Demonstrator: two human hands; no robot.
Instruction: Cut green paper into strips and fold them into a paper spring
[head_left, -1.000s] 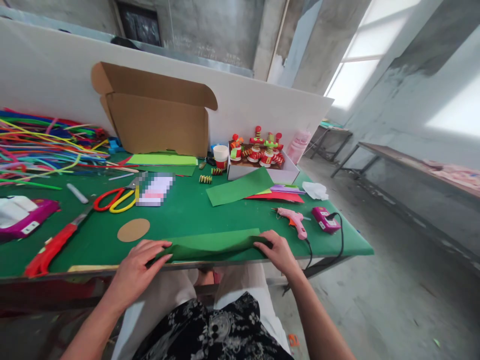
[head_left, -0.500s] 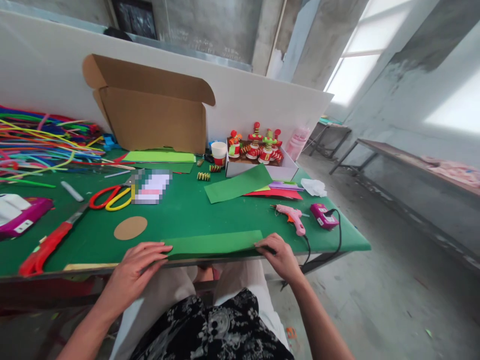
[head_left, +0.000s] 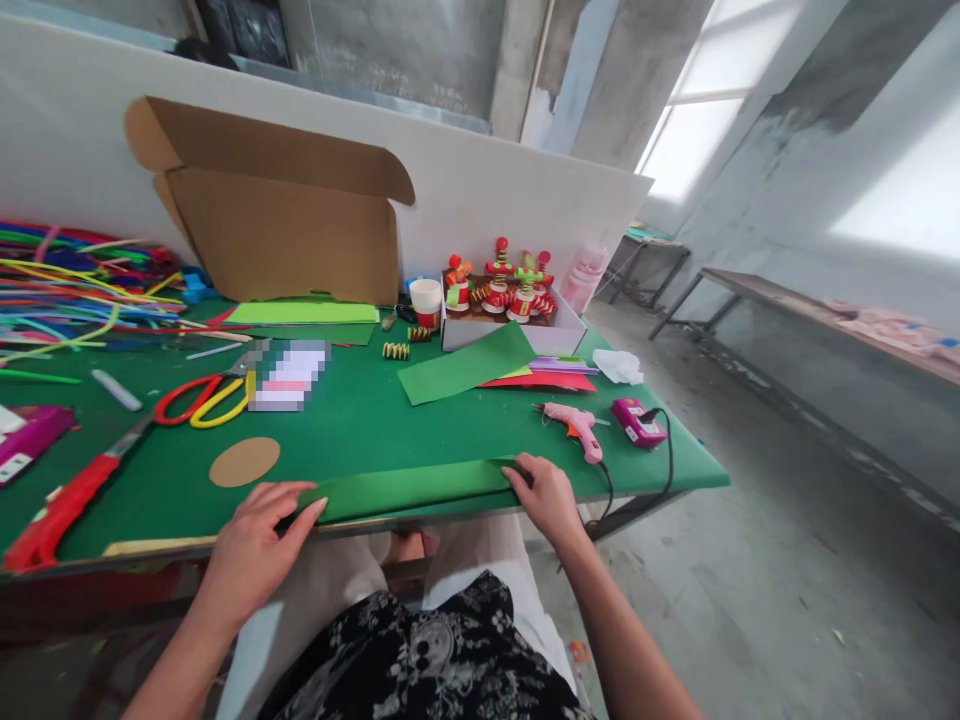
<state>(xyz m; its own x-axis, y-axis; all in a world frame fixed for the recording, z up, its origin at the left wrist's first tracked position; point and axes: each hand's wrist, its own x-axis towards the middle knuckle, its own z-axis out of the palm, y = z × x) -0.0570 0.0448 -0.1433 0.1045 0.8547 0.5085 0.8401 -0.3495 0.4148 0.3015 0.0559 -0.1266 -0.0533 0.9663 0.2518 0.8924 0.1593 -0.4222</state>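
A long strip of green paper (head_left: 416, 488) lies along the table's front edge, its long sides running left to right. My left hand (head_left: 262, 525) pinches its left end between thumb and fingers. At the other end, my right hand (head_left: 541, 492) grips the strip the same way, thumb in front and fingers behind. The far long edge looks slightly raised. Beyond the left hand lies a brown cardboard oval (head_left: 244, 462). The pink glue gun (head_left: 576, 428) rests just past the right hand.
Red-handled scissors (head_left: 75, 500) and red-and-yellow scissors (head_left: 217, 395) lie at left, near colourful pipe cleaners (head_left: 60, 290). Behind stand an open cardboard box (head_left: 285, 235), a paper cup (head_left: 426, 303) and a box of red figures (head_left: 510, 335). Green sheets (head_left: 469, 365) lie before it.
My left thumb has come up onto the front of the strip, and the right fingers have shifted over its far corner. The view has turned slightly to the right.
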